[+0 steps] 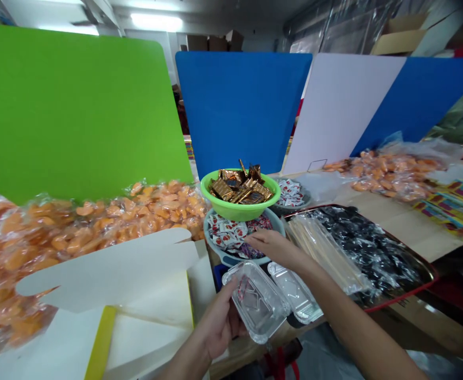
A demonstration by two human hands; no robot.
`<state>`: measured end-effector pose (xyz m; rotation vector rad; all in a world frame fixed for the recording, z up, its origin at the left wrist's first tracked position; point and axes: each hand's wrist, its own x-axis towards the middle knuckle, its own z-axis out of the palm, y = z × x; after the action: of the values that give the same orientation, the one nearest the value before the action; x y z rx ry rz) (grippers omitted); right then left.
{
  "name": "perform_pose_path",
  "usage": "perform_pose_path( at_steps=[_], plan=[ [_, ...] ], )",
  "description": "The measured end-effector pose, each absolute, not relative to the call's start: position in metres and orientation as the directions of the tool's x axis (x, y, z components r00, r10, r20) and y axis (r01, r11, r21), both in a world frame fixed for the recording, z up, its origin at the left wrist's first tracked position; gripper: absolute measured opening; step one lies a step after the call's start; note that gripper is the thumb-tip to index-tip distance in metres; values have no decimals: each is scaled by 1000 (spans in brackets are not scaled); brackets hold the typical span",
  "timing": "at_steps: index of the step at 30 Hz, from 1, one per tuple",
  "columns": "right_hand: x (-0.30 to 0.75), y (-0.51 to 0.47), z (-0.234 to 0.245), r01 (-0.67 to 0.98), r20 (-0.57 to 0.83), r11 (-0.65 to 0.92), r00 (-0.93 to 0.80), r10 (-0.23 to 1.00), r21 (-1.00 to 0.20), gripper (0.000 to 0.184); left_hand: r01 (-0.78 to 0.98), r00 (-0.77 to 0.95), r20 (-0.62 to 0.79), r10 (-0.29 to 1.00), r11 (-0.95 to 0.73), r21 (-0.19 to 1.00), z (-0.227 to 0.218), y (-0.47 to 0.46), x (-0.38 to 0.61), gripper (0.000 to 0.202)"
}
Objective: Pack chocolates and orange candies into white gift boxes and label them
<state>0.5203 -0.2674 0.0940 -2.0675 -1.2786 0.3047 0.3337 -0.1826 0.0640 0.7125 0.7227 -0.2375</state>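
Observation:
My left hand (pixel 220 323) grips a foil tray (pixel 263 302) by its near left side, thumb over the rim. The tray is tilted, with a small reddish piece (pixel 242 289) showing inside it. A second foil tray (pixel 296 291) lies just to its right, partly behind my right forearm. Over the grey-blue basin (pixel 225 257) my right hand (pixel 273 246) reaches in with its fingers together at the small packets; what they hold, if anything, is hidden. White sachets with red print (pixel 227 232) fill the basin's left side, and purple-red packets (pixel 258 224) its right.
A green bowl (pixel 239 211) of gold-wrapped packets (pixel 241 189) sits on the basin. Bagged orange pieces (pixel 152 211) cover the left. An open white box (pixel 148 330) stands in front. Wooden sticks (pixel 322 253) and black wrapped pieces (pixel 369 248) lie on a red-rimmed tray (pixel 407 289).

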Motion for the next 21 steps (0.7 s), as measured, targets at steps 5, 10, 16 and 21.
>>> perform_pose_path(
  at_steps=[5,10,16,21],
  plan=[
    [523,-216,73,907,195,-290,357,913,-306,34,421,700,-708,91,748,513,62,-185,332,46],
    [523,-198,64,947,154,-312,320,935,-73,23,400,732,-677,77,756,518,57,-184,328,47],
    [525,-232,85,925,174,-372,380,909,-75,28,409,714,-694,93,749,521,61,-183,331,46],
    [521,-223,70,943,137,-289,312,940,-162,33,400,725,-680,104,741,540,61,-188,332,45]
  ],
)
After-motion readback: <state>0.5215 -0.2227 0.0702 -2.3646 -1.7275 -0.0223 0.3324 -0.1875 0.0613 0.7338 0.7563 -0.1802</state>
